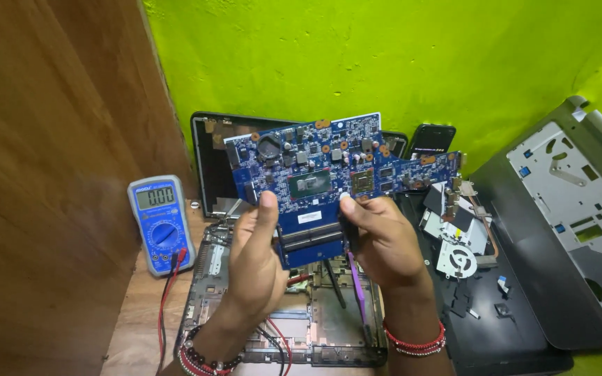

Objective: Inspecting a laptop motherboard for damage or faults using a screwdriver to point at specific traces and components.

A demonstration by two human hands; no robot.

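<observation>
Blue motherboard [329, 174] was gripped upright by the left hand [256, 254] and right hand [381, 240], both closed on its lower edges, above an emptied laptop base [301, 327].

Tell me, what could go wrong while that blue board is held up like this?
Both hands, left hand and right hand, grip the circuit board bare, by its lower part, so fingers could smudge or shock its chips. If it slips, it may fall onto the open laptop case below.

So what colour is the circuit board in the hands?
Blue; the laptop motherboard shows best in the head view.
</observation>
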